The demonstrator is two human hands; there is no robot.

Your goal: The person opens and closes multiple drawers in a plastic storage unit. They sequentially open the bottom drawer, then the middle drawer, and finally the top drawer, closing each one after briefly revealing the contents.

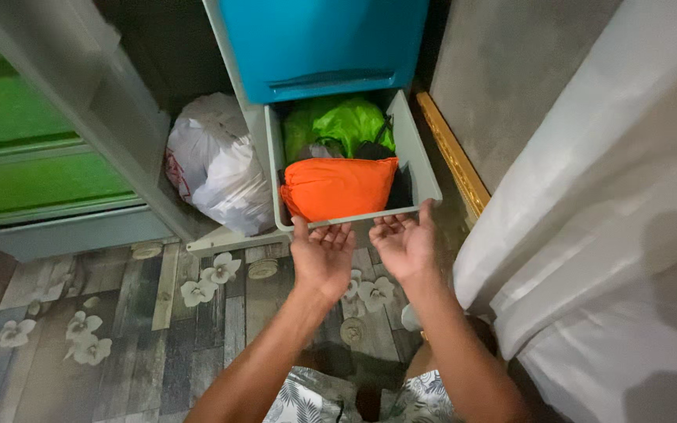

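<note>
A grey bottom drawer [425, 176] of a plastic cabinet stands pulled out. Inside it lie a folded orange bag [338, 186] at the front and a bright green bag [342, 125] behind, with dark items beside them. My left hand [323, 254] sits at the drawer's front edge, thumb touching the rim, fingers curled under it. My right hand [405, 243] is palm up beside it, fingertips at the same front edge. Neither hand holds a loose object.
A blue drawer front [323, 43] is above the pulled-out drawer. A stuffed white plastic bag [217, 164] lies left of it. A green-drawered cabinet [25, 157] stands at far left. White cloth [605, 235] hangs on the right. The floor has a wood-and-flower pattern [119, 313].
</note>
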